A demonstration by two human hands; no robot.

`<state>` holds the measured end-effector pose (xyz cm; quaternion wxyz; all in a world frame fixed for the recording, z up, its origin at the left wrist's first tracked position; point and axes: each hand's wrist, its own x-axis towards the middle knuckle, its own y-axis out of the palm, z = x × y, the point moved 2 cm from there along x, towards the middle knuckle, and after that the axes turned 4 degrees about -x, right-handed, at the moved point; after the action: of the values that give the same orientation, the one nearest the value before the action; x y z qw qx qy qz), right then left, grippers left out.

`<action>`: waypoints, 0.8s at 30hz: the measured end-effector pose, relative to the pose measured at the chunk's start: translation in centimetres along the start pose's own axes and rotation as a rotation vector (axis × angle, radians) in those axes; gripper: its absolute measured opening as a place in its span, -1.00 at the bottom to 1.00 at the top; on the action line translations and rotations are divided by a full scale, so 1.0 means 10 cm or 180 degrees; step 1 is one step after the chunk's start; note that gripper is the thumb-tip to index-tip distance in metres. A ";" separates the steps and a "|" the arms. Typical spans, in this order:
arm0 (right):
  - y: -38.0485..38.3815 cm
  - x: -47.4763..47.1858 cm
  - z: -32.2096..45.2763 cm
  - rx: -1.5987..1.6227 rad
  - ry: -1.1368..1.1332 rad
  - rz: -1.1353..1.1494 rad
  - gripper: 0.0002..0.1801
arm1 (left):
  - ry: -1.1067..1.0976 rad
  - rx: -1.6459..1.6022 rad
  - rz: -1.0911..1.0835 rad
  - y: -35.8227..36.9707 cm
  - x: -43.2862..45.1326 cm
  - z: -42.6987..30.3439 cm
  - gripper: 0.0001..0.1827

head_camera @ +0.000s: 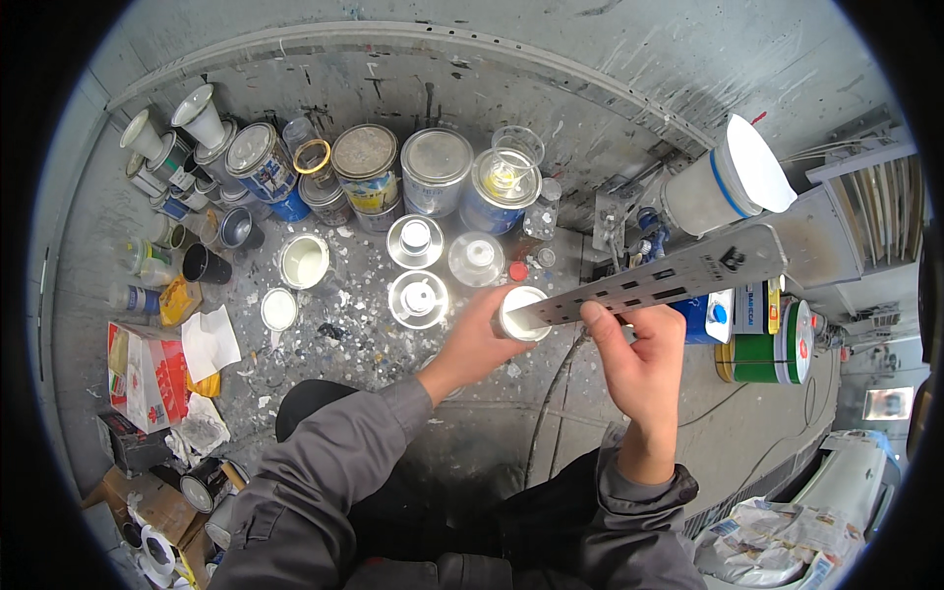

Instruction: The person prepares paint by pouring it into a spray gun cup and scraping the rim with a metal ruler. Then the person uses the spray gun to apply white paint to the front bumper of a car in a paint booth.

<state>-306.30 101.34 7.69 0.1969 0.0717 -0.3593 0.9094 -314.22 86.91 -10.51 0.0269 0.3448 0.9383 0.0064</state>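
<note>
My left hand [472,328] is wrapped around a cup of white paint [522,304], whose rim faces up at me. A flat metal mixing stick [664,276] with square holes and printed marks slants into the cup. Its lower end sits in the white liquid. My right hand [638,354] pinches the stick between thumb and fingers, partway along its length. Just left of the cup stand two metal cans with capped spouts [418,299] and a translucent bottle [476,259]. A red cap [518,271] lies behind the cup.
Paint cans [436,169] line the back of the paint-spattered bench [354,346]. To the left are an open cup with pale residue [304,263], a small white-filled cup [279,310], dark cups [208,263] and a red-white box [151,376]. A large white-topped container [708,192] stands right.
</note>
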 end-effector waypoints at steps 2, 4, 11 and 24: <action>-0.06 0.01 -0.02 -0.0157 -0.0087 -0.0039 -0.88 | 0.0022 0.0139 0.0078 -0.01 -0.01 -0.01 -0.13; -0.08 0.03 -0.07 -0.0289 -0.0182 -0.0146 -0.88 | 0.0071 0.0214 0.0135 -0.02 -0.01 -0.01 -0.15; -0.03 0.04 -0.17 -0.0412 -0.0049 -0.0128 -0.89 | 0.0029 0.0099 0.0172 -0.01 0.01 0.02 -0.16; -0.04 0.03 -0.07 -0.0197 -0.0060 -0.0091 -0.89 | 0.0025 -0.0036 0.0128 0.01 0.02 0.04 -0.09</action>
<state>-306.37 102.22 7.50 0.2087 0.0792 -0.3881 0.8942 -314.26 87.11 -10.89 0.0250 0.3634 0.9312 0.0136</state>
